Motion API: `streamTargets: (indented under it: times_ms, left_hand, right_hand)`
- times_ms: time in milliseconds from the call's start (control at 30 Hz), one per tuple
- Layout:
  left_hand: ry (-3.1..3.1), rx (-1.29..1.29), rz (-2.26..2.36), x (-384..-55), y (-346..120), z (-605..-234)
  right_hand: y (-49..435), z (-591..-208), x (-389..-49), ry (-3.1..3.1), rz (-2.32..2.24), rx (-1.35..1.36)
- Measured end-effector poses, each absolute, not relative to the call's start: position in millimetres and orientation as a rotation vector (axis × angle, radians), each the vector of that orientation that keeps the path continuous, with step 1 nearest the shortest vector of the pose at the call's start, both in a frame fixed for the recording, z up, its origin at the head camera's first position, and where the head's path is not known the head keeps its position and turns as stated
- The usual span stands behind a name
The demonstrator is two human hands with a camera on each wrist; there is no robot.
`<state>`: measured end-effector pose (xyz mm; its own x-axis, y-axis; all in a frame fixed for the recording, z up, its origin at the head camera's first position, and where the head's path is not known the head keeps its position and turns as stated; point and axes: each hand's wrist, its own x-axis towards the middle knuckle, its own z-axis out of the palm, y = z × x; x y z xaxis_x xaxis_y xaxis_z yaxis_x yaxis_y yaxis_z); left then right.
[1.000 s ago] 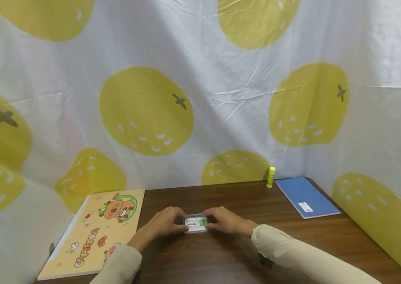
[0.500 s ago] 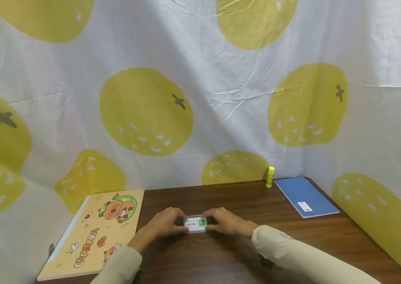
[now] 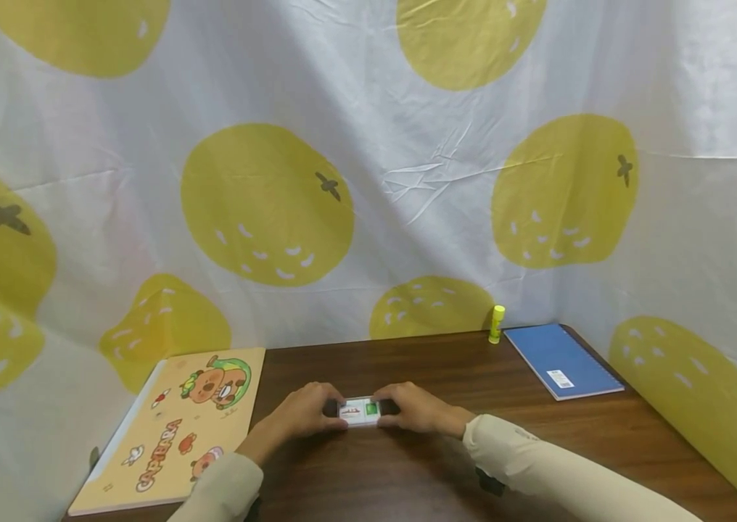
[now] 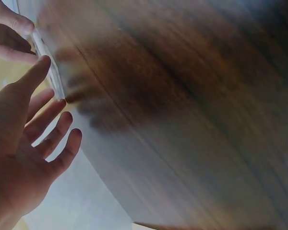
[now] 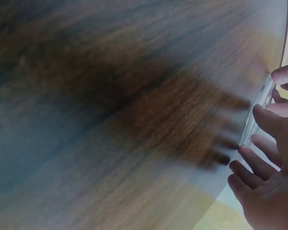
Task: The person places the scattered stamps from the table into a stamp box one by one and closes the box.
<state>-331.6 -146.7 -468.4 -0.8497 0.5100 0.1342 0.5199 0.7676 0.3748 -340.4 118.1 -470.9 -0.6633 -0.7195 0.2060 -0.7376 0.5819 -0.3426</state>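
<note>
A small, flat, clear plastic case (image 3: 359, 412) with white, red and green print on its face is at the middle of the head view. My left hand (image 3: 305, 411) pinches its left end between thumb and fingers. At the right end, my right hand (image 3: 419, 408) pinches it the same way. In the left wrist view the case (image 4: 52, 67) appears as a thin edge between the fingertips, the lower fingers spread. The right wrist view also shows the case (image 5: 257, 109) edge-on. Whether it touches the table is unclear.
On the brown wooden table (image 3: 368, 478), a yellow capybara-print board or folder (image 3: 175, 428) lies at left. A yellow-green glue stick (image 3: 496, 325) stands upright at the back right, beside a blue notebook (image 3: 561, 361). A fruit-patterned white curtain (image 3: 368, 239) encloses the back and sides.
</note>
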Motion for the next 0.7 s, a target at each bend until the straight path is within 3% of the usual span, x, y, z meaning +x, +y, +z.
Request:
streamTargets:
  times_ms: [700]
  left_hand:
    - [-2.922,-0.842,-0.619,-325.9,-139.8,-466.5]
  right_hand:
    - [116.7,-471.0,-332.2,-2.704,0.492,1.288]
